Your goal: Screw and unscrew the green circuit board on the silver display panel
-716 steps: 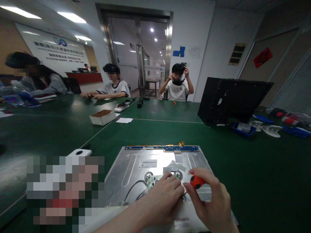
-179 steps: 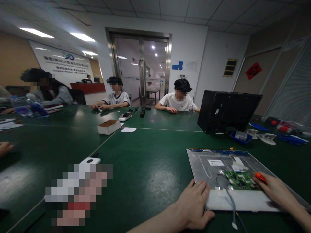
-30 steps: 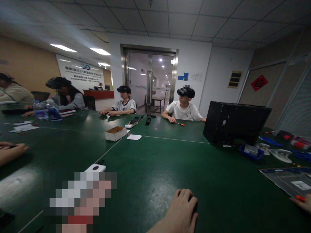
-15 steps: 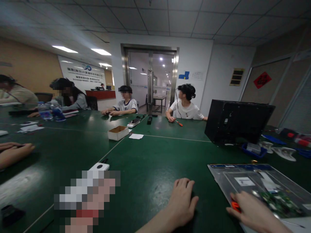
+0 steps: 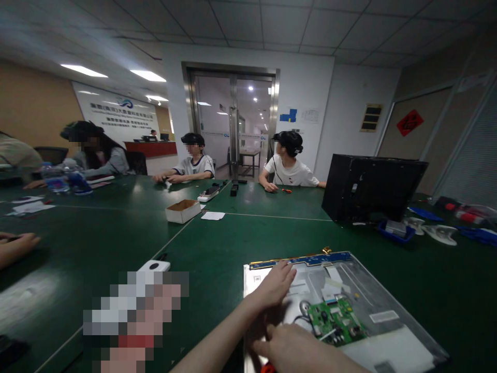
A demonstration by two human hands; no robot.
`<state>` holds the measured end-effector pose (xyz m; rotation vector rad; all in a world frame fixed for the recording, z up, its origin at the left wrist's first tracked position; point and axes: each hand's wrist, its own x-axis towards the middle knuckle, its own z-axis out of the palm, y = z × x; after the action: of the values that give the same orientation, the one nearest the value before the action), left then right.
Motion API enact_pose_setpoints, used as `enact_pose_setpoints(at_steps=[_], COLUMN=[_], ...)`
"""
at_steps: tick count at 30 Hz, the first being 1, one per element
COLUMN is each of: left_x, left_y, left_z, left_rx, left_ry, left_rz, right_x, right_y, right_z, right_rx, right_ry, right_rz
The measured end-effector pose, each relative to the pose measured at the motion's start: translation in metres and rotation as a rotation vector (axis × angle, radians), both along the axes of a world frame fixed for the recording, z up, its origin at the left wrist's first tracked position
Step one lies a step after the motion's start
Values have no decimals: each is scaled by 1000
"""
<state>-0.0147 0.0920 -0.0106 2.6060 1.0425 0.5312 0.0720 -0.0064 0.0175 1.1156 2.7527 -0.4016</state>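
Panel [image 5: 375,298] shifted leftward; blue-strip edge [image 5: 320,260] points away.

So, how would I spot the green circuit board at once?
On the dark green table, find the flat silvery metal panel under the bare left hand. The rectangular green circuit board lies on it, beside the right hand. Unlike the narrow blue strip along the panel's far edge, it is broad and crowded with small parts.
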Motion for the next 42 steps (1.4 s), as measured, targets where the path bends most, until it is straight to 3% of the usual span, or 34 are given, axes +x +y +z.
enact_pose_setpoints(at_steps=[3,6,9,11,13,15,18,22,27,32,37,42], left_x=[-13,-26,-37,-44,-51,-58,-66,-72,-81,-89,-89,-82], left_y=[-4,-10,-14,-18,-21,-24,-26,-24,-19,-11,-7,-10], left_z=[-4,-5,-3,0,4,8,11,10,13,18,22,40], left_rx=[23,42,49,54,64,74,85,93,93,89,79,-10], left_ry=[55,109,168,203,223,235,249,264,280,277,240,149], left_rz=[32,44,35,19,4,-7,-16,-37,-74,-74,-2,57], right_x=[-24,-28,-4,27,62,98,139,163,161,142,134,138], right_y=[1,-8,-14,-10,2,15,26,19,3,-5,-3,10], right_z=[-13,-1,32,49,53,45,23,-2,-21,-26,-15,6], right_rx=[27,66,95,145,157,162,175,172,187,208,191,158], right_ry=[30,99,253,309,254,203,166,162,175,130,124,191], right_rz=[39,97,2,-184,-359,-493,-569,-608,-636,-648,-613,-530])
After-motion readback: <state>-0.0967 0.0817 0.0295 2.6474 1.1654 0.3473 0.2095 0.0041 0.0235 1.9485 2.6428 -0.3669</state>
